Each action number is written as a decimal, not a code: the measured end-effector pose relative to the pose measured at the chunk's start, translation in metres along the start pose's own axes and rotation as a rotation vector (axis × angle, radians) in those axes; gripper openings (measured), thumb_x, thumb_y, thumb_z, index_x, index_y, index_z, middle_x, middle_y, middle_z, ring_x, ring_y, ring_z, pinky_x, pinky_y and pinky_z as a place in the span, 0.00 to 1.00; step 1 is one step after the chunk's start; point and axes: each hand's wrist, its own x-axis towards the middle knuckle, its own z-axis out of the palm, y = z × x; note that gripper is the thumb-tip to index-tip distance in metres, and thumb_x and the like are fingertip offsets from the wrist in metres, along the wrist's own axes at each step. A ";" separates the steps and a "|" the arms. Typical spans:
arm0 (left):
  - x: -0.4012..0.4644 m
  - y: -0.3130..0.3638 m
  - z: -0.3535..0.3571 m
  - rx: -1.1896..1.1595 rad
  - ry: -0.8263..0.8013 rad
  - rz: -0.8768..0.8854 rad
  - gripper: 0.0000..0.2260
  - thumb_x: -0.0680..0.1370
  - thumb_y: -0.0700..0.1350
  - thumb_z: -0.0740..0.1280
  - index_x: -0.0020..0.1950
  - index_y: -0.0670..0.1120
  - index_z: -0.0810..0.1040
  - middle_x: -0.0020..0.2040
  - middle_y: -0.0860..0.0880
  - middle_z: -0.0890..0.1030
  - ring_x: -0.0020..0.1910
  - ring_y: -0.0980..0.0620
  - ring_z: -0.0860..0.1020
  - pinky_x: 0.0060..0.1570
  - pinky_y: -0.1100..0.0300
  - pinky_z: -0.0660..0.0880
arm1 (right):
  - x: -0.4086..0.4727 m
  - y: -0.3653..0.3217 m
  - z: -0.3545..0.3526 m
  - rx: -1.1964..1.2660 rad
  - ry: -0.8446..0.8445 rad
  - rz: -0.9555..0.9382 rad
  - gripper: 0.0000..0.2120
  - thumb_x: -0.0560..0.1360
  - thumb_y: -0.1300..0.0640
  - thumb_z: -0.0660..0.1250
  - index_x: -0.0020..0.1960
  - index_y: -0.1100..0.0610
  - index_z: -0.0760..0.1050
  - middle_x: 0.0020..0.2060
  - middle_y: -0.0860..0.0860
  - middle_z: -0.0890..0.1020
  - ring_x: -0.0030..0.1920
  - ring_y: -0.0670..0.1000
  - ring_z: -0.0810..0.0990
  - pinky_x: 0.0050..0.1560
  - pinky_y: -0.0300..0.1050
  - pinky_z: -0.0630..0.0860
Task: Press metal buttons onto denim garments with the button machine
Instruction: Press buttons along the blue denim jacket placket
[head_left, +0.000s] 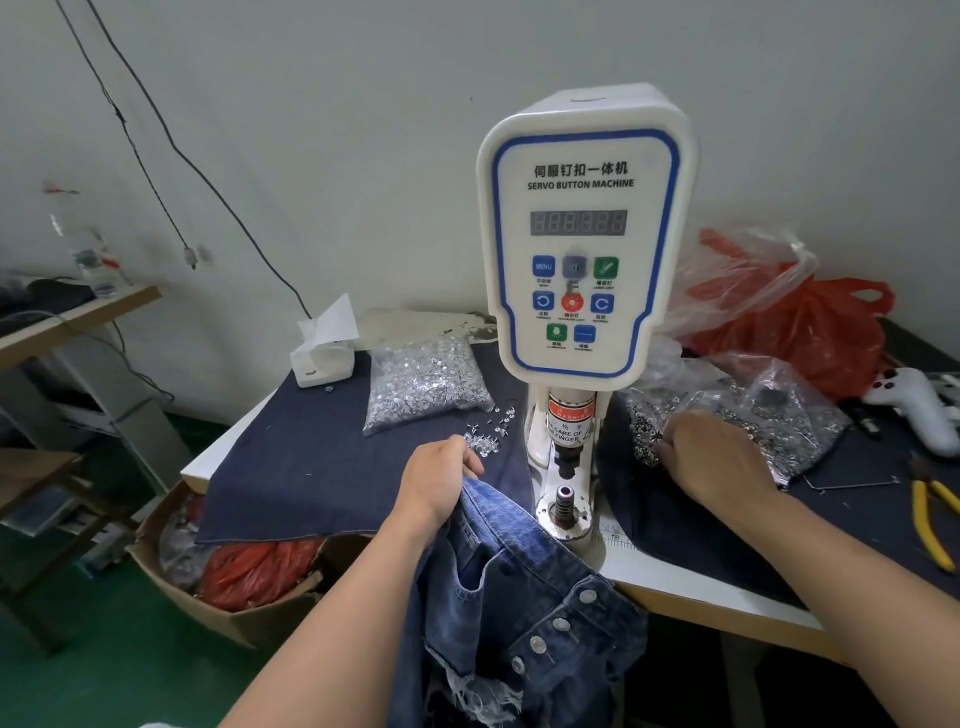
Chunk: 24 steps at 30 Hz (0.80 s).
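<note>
Denim garment (519, 587) with four pressed buttons hangs off the tabletop (691, 587) edge | left hand (441, 478) pinches its waistband beside loose rivets (488, 431) | right hand (711, 457) digs curled fingers into eyelet bag (795, 415) | servo button machine (582, 234) between.

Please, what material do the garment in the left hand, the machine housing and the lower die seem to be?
Garment: blue denim, judging by the faded weave, frayed hem and shiny metal-looking buttons.
Machine housing: probably glossy white moulded plastic, with rounded edges and a blue border.
Lower die: seemingly dark metal, ribbed, on a bright metal base.
Left hand grips the garment.
</note>
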 end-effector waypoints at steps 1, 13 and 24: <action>0.000 0.000 0.000 0.001 0.001 0.001 0.18 0.80 0.45 0.58 0.34 0.42 0.81 0.31 0.48 0.82 0.32 0.52 0.76 0.39 0.56 0.72 | 0.000 0.000 0.000 0.023 -0.004 0.004 0.10 0.80 0.53 0.65 0.44 0.58 0.78 0.47 0.58 0.81 0.49 0.63 0.82 0.49 0.55 0.79; -0.002 0.001 0.000 0.012 0.014 0.014 0.17 0.79 0.43 0.59 0.35 0.42 0.81 0.31 0.49 0.81 0.34 0.51 0.76 0.38 0.56 0.70 | 0.002 -0.001 -0.003 0.435 0.081 0.160 0.15 0.76 0.57 0.65 0.31 0.55 0.71 0.27 0.51 0.78 0.32 0.54 0.76 0.35 0.50 0.67; -0.002 0.001 0.000 0.003 0.006 0.016 0.18 0.80 0.43 0.59 0.34 0.42 0.81 0.31 0.48 0.82 0.34 0.50 0.77 0.40 0.56 0.71 | -0.013 -0.003 0.010 0.645 0.063 0.161 0.18 0.81 0.55 0.60 0.34 0.61 0.70 0.28 0.57 0.76 0.29 0.53 0.73 0.32 0.48 0.64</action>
